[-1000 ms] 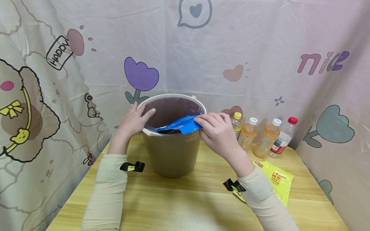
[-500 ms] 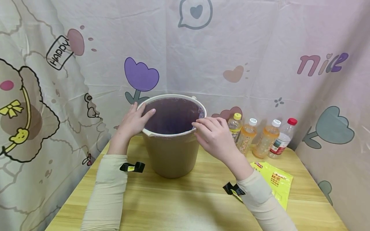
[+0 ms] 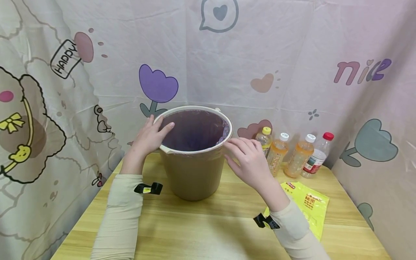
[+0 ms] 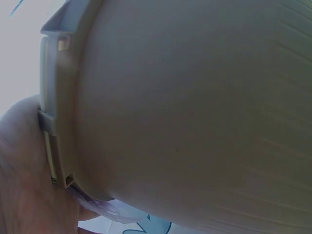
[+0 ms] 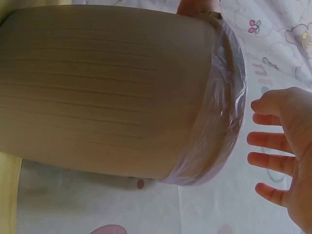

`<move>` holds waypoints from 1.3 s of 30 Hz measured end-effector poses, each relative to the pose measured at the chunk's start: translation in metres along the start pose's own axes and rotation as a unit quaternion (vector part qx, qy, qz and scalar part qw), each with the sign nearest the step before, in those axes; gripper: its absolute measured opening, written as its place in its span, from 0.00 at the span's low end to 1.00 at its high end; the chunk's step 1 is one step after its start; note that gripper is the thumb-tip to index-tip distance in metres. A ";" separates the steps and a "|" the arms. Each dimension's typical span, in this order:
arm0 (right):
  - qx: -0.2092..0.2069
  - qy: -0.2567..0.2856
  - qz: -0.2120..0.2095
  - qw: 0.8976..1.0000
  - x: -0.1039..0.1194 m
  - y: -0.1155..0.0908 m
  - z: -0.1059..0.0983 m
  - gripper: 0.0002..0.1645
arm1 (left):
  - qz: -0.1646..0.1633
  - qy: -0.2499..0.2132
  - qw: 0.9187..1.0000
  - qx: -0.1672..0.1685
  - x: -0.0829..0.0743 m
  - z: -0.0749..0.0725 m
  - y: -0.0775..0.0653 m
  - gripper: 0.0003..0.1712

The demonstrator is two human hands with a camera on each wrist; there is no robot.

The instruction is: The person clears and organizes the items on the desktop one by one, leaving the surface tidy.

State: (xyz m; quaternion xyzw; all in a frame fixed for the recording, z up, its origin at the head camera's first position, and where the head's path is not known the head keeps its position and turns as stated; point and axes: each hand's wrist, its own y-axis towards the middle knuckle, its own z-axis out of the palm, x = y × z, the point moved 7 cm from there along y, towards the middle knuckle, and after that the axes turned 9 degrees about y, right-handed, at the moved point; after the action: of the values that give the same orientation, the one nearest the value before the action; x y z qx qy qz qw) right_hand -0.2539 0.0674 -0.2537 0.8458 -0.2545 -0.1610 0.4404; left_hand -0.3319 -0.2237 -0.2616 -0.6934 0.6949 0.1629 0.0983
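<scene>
A brown trash can (image 3: 193, 177) with a pale rim stands on the table. Its thin clear liner (image 5: 222, 97) is folded over the rim in the right wrist view. My left hand (image 3: 147, 137) rests on the can's left rim, fingers and thumb spread over the edge; its palm (image 4: 24, 165) lies against the rim in the left wrist view. Beside the right rim is my right hand (image 3: 247, 159), holding nothing. The right wrist view shows its fingers (image 5: 270, 141) extended and apart from the liner. The can's bottom is hidden from above.
A wooden table (image 3: 195, 234) carries several plastic bottles at the back right, among them a red-capped one (image 3: 316, 157) and a yellow-capped one (image 3: 265, 139). A yellow packet (image 3: 310, 206) lies flat in front of them, partly under the right forearm. Printed cloth (image 3: 211, 65) hangs behind.
A blue packet, held by the right hand over the can's rim a second ago, has gone down inside, out of sight. The right hand has drawn back slightly; the left hand stayed put.
</scene>
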 end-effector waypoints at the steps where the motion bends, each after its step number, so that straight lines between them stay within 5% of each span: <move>1: -0.001 0.002 0.005 1.000 -0.001 -0.003 -0.001 0.20 | 0.000 0.000 1.000 -0.001 0.000 0.000 0.000 0.51; 15: -0.025 0.012 0.034 0.999 -0.004 -0.047 -0.015 0.19 | 0.000 0.001 1.000 -0.002 0.000 -0.001 -0.001 0.51; 39: 0.046 -0.022 0.120 0.992 -0.025 -0.138 -0.017 0.25 | 0.009 0.056 0.998 -0.003 -0.003 -0.003 0.000 0.53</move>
State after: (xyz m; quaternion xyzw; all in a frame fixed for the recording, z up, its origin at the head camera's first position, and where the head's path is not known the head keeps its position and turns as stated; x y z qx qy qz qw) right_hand -0.2263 0.1598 -0.3565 0.8249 -0.3706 -0.1139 0.4113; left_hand -0.3317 -0.2224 -0.2580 -0.6954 0.7052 0.1268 0.0555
